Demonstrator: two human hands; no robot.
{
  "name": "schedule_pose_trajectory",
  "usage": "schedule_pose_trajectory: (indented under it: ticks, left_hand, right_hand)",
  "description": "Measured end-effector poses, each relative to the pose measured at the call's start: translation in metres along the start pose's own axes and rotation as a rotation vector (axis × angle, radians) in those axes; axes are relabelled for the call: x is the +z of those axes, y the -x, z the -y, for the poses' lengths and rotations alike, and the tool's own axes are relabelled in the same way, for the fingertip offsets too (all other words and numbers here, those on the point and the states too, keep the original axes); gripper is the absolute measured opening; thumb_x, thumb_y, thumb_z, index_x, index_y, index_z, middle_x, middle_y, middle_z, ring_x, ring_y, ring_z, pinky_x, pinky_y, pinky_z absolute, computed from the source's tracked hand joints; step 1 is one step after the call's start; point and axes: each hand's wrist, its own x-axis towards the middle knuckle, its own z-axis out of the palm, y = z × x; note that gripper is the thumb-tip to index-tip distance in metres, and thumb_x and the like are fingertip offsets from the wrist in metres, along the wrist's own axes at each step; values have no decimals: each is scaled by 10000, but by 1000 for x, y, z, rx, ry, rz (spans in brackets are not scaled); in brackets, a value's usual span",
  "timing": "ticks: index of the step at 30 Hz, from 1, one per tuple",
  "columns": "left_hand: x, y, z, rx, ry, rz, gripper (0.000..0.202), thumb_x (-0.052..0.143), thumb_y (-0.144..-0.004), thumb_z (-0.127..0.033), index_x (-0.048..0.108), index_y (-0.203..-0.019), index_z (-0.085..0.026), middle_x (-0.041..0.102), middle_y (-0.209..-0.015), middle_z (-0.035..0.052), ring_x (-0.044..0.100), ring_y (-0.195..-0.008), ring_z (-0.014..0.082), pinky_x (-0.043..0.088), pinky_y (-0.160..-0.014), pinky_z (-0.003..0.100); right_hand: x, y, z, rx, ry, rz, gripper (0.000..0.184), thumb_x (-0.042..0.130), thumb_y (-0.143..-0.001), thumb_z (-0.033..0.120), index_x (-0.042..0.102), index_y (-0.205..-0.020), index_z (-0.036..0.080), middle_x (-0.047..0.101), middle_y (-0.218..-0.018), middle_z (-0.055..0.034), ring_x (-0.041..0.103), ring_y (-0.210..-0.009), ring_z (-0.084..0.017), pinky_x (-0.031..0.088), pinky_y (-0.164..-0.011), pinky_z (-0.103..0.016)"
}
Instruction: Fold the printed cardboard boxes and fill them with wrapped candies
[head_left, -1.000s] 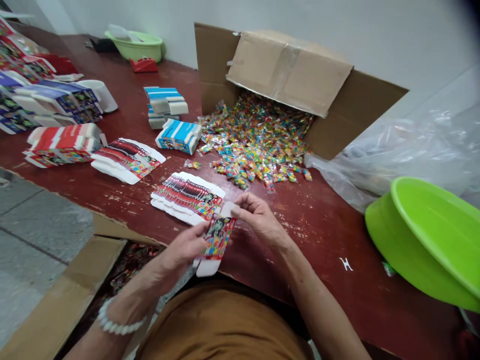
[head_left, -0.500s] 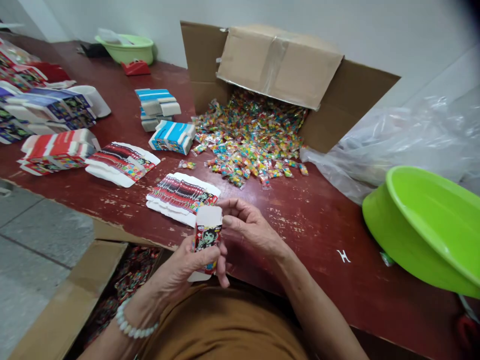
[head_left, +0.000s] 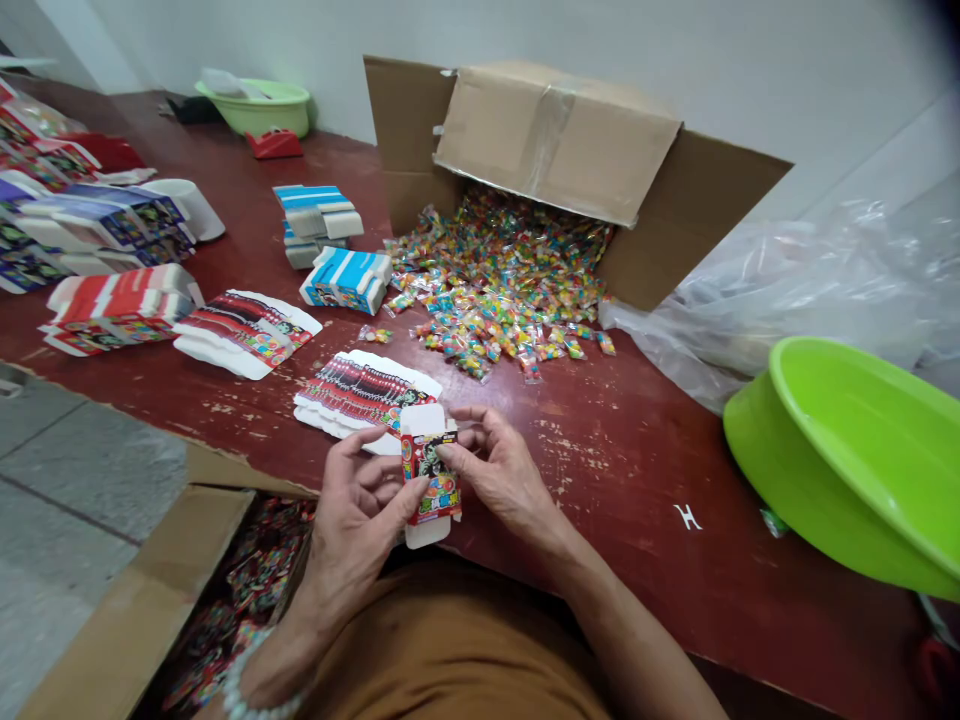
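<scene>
A small red printed candy box is held upright between both hands near the table's front edge, its white end flaps sticking out at top and bottom. My left hand grips its left side, thumb on the lower front. On the right, my right hand pinches the upper right edge with the thumb on the printed face; its fingertips behind are partly hidden. Just beyond lies a stack of flat red cartons, and a second flat carton stack sits farther left.
Wrapped candies spill from a tipped cardboard box. Blue cartons stand left of them. A green basin rests at the right. Below the table edge, an open carton contains dark red, multicoloured pieces.
The candy box has turned so its printed front faces me more fully. My right hand, earlier beside its top flap, now grips it. My left hand has shifted to the box's left side.
</scene>
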Motion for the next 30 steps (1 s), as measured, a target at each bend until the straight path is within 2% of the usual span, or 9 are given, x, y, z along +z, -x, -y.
schedule_pose_trajectory:
  ticks: [2,4,8,11,16,21,24,27,30]
  left_hand:
    - [0,1,1,33,-46,19,728,837,-737,-332,422,-1332,-280,767,-944,19,751,-750,184,605,-692,280]
    - [-1,0,1,19,-66,43,693,823,-743,-373,464,-1323,-249,766,-926,31,742,-734,183,604,-681,278]
    - [-4,-6,-3,-53,-80,57,457,825,-732,-402,607,-1091,-221,712,-727,-27,666,-623,140,549,-591,221]
    - [-6,-8,-5,-86,-53,93,339,818,-745,-426,658,-955,-214,717,-740,-20,658,-664,140,536,-613,214]
    - [-10,-9,4,-67,-97,110,269,808,-771,-415,688,-895,-209,737,-813,-6,660,-732,144,527,-667,212]
    - [-10,-6,13,-108,92,55,460,857,-721,-381,542,-1035,-263,735,-803,-47,677,-674,124,540,-642,215]
    - [-8,-3,9,-287,193,152,533,795,-776,-478,516,-1180,-270,747,-853,-10,710,-648,168,573,-613,275]
    - [-8,-1,4,-503,240,295,482,666,-842,-611,606,-1058,-185,746,-804,66,707,-548,207,558,-518,300]
    - [-6,-3,5,-566,261,253,517,617,-851,-658,626,-1001,-163,718,-701,52,657,-442,181,506,-431,263]
  right_hand:
    - [3,2,-3,-24,-18,-17,430,772,-742,287,583,-1125,236,619,-729,54,576,-653,-124,469,-628,-247]
    - [6,3,-6,-67,-25,3,343,768,-755,306,610,-1051,239,603,-724,54,554,-645,-120,452,-626,-245]
    - [6,3,-9,-54,-55,30,243,771,-769,404,669,-856,202,625,-735,26,548,-668,-123,453,-663,-257]
    - [1,-2,-9,57,-101,46,306,799,-744,447,665,-745,172,655,-734,8,559,-666,-118,457,-667,-253]
    - [-8,-9,-8,170,-173,151,467,933,-553,360,696,-912,179,674,-704,36,580,-603,-104,466,-605,-231]
    - [-5,-7,-13,-47,-37,169,248,832,-717,395,703,-743,185,698,-732,8,607,-671,-124,494,-684,-269]
    - [-4,-3,-18,-114,-8,128,236,803,-762,415,703,-765,201,685,-746,4,594,-624,-124,490,-618,-265]
    - [-4,0,-18,-189,101,165,209,744,-835,422,724,-826,214,684,-790,-14,617,-633,-132,498,-605,-268]
    - [-5,1,-15,-271,212,209,223,706,-870,412,717,-787,206,716,-887,-50,672,-770,-165,532,-715,-299]
